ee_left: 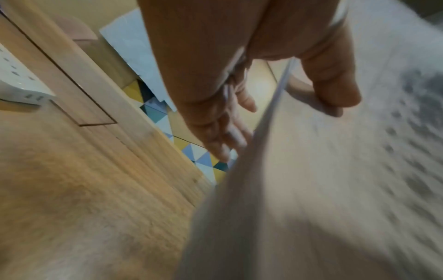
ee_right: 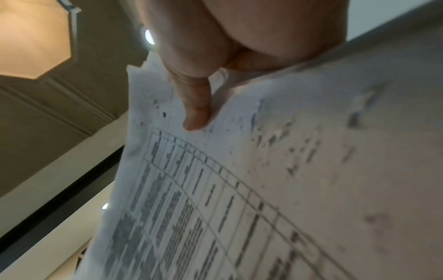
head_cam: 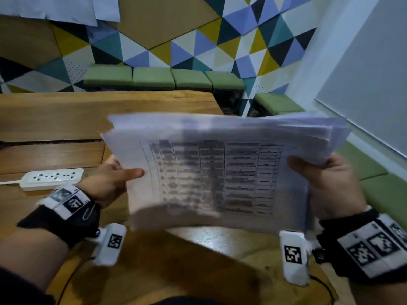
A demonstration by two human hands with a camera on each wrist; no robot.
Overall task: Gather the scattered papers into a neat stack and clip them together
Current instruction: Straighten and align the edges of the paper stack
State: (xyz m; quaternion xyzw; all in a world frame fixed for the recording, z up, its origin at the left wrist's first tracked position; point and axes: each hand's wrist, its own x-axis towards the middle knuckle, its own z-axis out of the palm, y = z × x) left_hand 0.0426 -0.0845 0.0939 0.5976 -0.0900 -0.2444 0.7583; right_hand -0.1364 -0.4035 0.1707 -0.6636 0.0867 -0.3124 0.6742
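A stack of white papers (head_cam: 220,170) printed with tables hangs in the air above the wooden table (head_cam: 66,119), its edges uneven at the top. My left hand (head_cam: 114,177) holds the stack's left edge, thumb on top and fingers behind. On the right edge my right hand (head_cam: 326,179) grips the sheets, thumb on the printed face. A metal paper clip (head_cam: 89,211) is hooked on my left wrist band. The left wrist view has the papers (ee_left: 311,189) edge-on under my left hand (ee_left: 239,113). In the right wrist view my thumb (ee_right: 196,111) presses the top sheet (ee_right: 263,189).
A white power strip (head_cam: 51,178) lies on the table to the left of my left hand. Green cushioned stools (head_cam: 163,79) line the patterned wall behind the table. A green bench (head_cam: 374,186) runs along the right wall.
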